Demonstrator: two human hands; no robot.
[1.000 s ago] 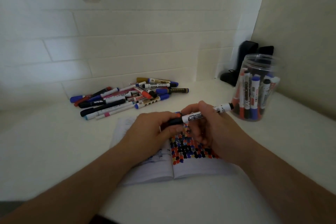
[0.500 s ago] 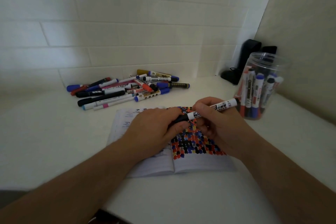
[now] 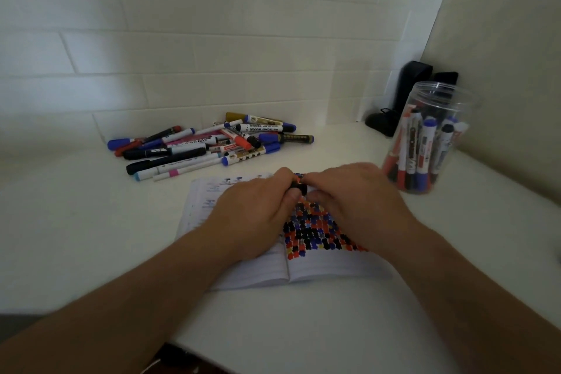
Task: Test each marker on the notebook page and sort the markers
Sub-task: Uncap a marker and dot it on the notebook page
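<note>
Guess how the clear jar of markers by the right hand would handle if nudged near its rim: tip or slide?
Probably tips before it slides: the jar is tall and narrow. The markers inside lean against its wall, so weight likely sits off-centre and may shift. Its clear plastic-looking wall seems smooth, so possibly slippery to hold; a low, two-sided hold looks safer.

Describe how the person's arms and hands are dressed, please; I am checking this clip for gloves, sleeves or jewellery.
Both forearms are bare from the bottom edge of the head view up to the wrists: no sleeve shows. The left hand and the right hand wear no gloves. No watch, bracelet or ring is visible, though the fingertips are partly hidden and the right hand is somewhat blurred.
</note>
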